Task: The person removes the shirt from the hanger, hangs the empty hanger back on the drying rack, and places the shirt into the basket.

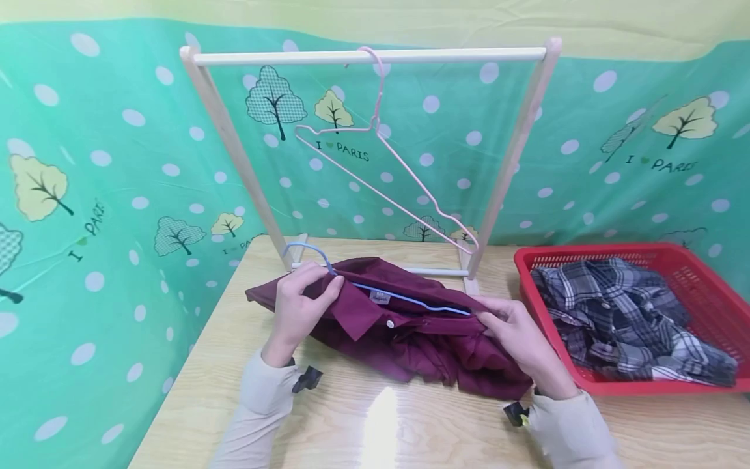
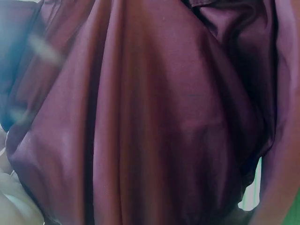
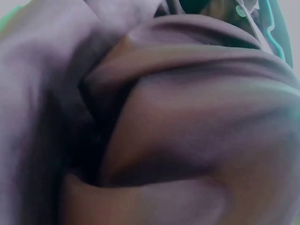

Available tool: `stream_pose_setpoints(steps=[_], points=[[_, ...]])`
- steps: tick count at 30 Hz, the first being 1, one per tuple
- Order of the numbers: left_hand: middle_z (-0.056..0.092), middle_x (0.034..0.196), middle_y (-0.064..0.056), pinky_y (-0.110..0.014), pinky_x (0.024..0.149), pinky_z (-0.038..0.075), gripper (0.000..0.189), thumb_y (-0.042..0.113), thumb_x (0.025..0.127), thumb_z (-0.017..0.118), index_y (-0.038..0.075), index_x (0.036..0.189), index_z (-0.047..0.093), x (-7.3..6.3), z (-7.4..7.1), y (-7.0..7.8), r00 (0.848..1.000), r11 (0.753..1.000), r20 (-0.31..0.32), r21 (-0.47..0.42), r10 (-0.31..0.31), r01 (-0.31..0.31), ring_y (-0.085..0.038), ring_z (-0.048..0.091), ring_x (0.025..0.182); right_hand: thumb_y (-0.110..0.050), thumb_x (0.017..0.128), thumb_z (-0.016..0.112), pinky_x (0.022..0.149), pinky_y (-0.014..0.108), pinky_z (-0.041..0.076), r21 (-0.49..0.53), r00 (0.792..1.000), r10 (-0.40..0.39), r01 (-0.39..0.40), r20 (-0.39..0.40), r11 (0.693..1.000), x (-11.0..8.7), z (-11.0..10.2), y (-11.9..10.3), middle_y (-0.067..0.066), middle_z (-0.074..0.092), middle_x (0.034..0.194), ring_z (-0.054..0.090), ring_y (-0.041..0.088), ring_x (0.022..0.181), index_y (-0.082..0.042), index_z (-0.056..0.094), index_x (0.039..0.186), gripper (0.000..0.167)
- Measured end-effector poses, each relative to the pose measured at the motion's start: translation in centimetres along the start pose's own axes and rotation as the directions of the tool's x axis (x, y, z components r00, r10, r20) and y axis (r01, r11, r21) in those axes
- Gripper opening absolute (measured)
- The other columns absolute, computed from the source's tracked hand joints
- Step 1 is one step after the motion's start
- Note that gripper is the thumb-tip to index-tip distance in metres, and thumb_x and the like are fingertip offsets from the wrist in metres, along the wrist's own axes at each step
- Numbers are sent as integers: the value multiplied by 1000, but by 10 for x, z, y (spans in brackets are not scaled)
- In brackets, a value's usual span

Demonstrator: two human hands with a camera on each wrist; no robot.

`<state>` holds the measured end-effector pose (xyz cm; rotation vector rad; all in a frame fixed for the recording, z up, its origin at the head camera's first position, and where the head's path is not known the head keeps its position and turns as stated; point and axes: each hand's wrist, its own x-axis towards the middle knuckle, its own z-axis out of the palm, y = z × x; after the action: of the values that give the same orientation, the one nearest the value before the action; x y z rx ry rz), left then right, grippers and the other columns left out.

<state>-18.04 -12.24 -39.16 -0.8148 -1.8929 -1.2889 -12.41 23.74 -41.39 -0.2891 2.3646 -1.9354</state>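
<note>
A maroon button-up shirt (image 1: 422,348) is held bunched over the table, its collar and white label facing up. Inside its neck opening lies a blue wire hanger (image 1: 404,298), the hook poking out past the collar on the left. My left hand (image 1: 295,309) pinches the collar beside that hook, thumb on top. At the other side, my right hand (image 1: 518,332) grips the shirt's edge close to the hanger's right end; its fingertips are partly hidden by cloth. Folds of maroon cloth (image 2: 140,117) fill the left wrist view, and blurred shirt fabric (image 3: 197,122) covers most of the right wrist view.
Behind the shirt stands a wooden rack with a white rail (image 1: 281,58). A pink wire hanger (image 1: 383,81) hangs from it, tilted down to the right. To the right, a red basket (image 1: 527,286) holds plaid clothing (image 1: 621,312). A patterned green curtain (image 1: 135,260) surrounds the wooden table (image 1: 205,378).
</note>
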Motion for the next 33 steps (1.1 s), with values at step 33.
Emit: stream_pose_setpoints(steps=[33], points=[[65,72,-8,-18,64,43,10,-5,84,73,2,77,76,-8,11,-6,977,982,-111,-65,-184,178,-9,56,70,7,102,40,84,18,56,633,986,-12,-96,164,768,7,12,23,-7,73,112,68,2,96,-24,73,118,48]])
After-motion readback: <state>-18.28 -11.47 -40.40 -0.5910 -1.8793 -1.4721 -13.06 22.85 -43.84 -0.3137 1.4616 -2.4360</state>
